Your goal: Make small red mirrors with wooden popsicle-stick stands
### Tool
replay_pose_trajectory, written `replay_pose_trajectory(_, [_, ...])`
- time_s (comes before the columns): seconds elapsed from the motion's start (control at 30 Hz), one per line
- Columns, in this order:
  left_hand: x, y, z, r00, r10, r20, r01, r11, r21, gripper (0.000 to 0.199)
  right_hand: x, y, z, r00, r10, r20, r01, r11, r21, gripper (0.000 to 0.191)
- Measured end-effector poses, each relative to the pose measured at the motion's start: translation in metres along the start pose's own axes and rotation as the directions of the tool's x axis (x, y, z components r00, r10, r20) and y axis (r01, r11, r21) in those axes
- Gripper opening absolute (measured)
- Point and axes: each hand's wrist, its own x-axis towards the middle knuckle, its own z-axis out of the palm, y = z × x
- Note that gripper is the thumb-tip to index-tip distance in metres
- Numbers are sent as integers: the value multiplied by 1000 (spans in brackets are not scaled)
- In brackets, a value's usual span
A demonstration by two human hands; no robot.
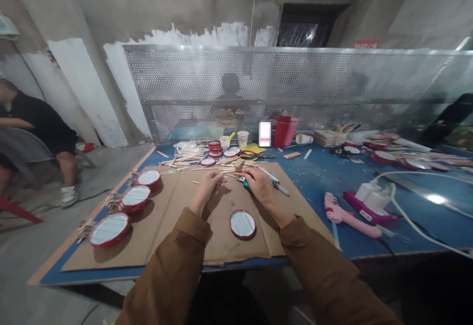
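Over the far part of the cardboard sheet [177, 236], my left hand [209, 189] has its fingers curled together. What it holds, if anything, is too small to make out. My right hand [260, 187] faces it, closed and pinching at the near edge of the thin wooden sticks [229, 170]. Its fingertips hide what is between them. A teal-handled tool [246, 184] lies against or just under its fingers; I cannot tell which. Nearer to me, a small red-rimmed drum with a white face [242, 223] lies flat on the cardboard, apart from both hands.
Several red-rimmed drums [110, 229] line the left of the cardboard. Paper cups [243, 139], a lit phone [265, 134] and a red bottle [282, 131] stand at the back. A pink glue gun [347, 217] and a purple power strip [364, 208] lie right. A seated person [37, 118] is far left.
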Motion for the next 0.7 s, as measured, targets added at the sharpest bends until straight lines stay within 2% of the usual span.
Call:
replay_pose_trajectory(0.13, [2, -4, -1, 999, 5, 43, -4, 1000, -15, 27, -17, -16, -18, 997, -41, -61, 42, 999, 3, 23])
replay_pose_trajectory(0.27, [4, -6, 5, 989, 55, 136, -56, 998, 1, 27, -29, -29, -38, 999, -23, -33, 23, 1000, 2, 24])
replay_pose_trajectory(0.37, [3, -7, 10, 982, 31, 185, -34, 999, 10, 23, -14, -34, -47, 1000, -12, 13, 12, 999, -44, 22])
replay_pose_trajectory(0.47, [1, -7, 8, 985, -26, 171, 26, 1000, 4, 21, 24, -42, -48, 1000, 1, 19, -1, 1000, -22, 18])
replay_pose_trajectory(0.57, [1, -10, 2, 985, -15, 175, 20, 999, -29, 24, 64, -58, -44, 999, -24, -48, 33, 983, 180, 16])
replay_pose_trajectory(0.63, [4, -13, -2, 983, -27, 182, 36, 998, -47, 25, 81, -76, -37, 995, 12, -97, 28, 917, 398, 15])
replay_pose_trajectory(0.7, [8, -14, -3, 986, -35, 163, 46, 997, -64, 24, 86, -97, -31, 992, 22, -127, 54, 825, 562, 19])
